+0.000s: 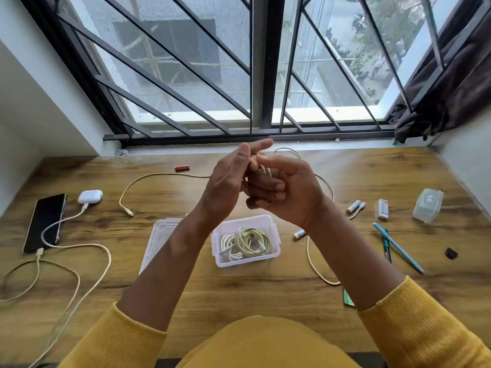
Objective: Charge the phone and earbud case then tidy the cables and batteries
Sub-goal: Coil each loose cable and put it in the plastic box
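Hands raised together above the middle of the worktop (239,296), both working one cream cable (159,177). The right hand (281,189) is curled into a fist around several turns of that cable; the left hand (228,179) pinches the strands against it, forefinger extended toward the window. From the hands the cable runs left across the wood, bends toward the viewer and ends in a plug pointing down-right near the open clear box (247,241); another length drops on the right side and loops along the worktop toward the viewer. The box, just below the wrists, holds coiled white and pale green cables (244,243); its lid (156,240) lies beside it on the left. At far left the phone (46,221) lies flat, long axis running away from the viewer, a cable plugged into its near end. The earbud case (90,196), just beyond the phone's far right corner, has a cable plugged in on its near side. A red battery (182,168) lies crosswise toward the window; white batteries (353,206) lie to the right, one more (299,234) beside the box. Farther right are a small clear case (427,205) and two pens (396,247).
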The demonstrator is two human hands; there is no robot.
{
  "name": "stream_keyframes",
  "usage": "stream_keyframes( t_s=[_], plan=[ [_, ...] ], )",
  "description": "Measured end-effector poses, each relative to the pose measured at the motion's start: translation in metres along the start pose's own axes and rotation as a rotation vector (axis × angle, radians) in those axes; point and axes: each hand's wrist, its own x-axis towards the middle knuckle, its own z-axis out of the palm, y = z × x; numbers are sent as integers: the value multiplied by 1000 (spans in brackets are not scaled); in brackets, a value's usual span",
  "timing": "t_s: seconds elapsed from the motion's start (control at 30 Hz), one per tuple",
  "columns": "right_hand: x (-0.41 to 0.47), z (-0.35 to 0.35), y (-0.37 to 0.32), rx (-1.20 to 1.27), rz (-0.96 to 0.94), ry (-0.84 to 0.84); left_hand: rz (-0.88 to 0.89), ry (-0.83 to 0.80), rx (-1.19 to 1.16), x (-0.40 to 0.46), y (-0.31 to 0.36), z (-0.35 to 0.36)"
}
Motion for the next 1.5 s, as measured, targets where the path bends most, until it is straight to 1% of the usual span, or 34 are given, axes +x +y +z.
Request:
stream_keyframes(
  t_s=[0.2, 0.3, 0.37, 0.43, 0.57, 0.67, 0.73, 0.8, 0.9, 0.97, 1.03, 1.1, 1.2, 1.27, 1.33, 1.4, 1.5],
  plan=[
    [1, 3, 4, -45, 24, 26, -19, 132, 168, 7, -12, -2],
    [0, 5, 4, -86, 44, 52, 47, 224, 374, 7, -12, -1],
    [0, 7, 4, -104, 46, 74, 74, 284, 460, 4, -14, -1],
    [2, 8, 4, -101, 58, 114, 70, 314, 442, 3, -19, -3],
    [2, 8, 7, -104, 51, 196, 40, 359, 300, 0, -23, 3],
    [3, 7, 9, -143, -33, 258, 33, 430, 179, 2, -20, 4],
    [1, 3, 9, -199, -109, 361, 51, 474, 157, 4, -19, -1],
    [-2, 2, 9, -340, -161, 458, 52, 488, 141, 6, -18, -6],
    [-2, 5, 11, -653, -286, 513, 32, 507, 121, 7, -13, -8],
    [1, 7, 15, -908, -418, 577, 18, 514, 102, 9, -14, -8],
    [4, 6, 19, -1139, -569, 673, -8, 533, 135, 11, -21, -10],
    [4, 7, 18, -1303, -689, 733, -41, 553, 243, 12, -30, -12],
    [4, 11, 13, -1436, -779, 689, -63, 544, 492, 5, -29, -9],
    [7, 13, 9, -1400, -794, 686, -37, 491, 535, 0, -26, -4],
    [9, 12, 6, -1293, -772, 709, -4, 415, 522, -4, -25, -2],
    [11, 8, 5, -1161, -699, 713, 50, 331, 505, -7, -26, -1],
    [11, 4, 6, -874, -567, 682, 141, 224, 461, -8, -22, -1]
  ],
)
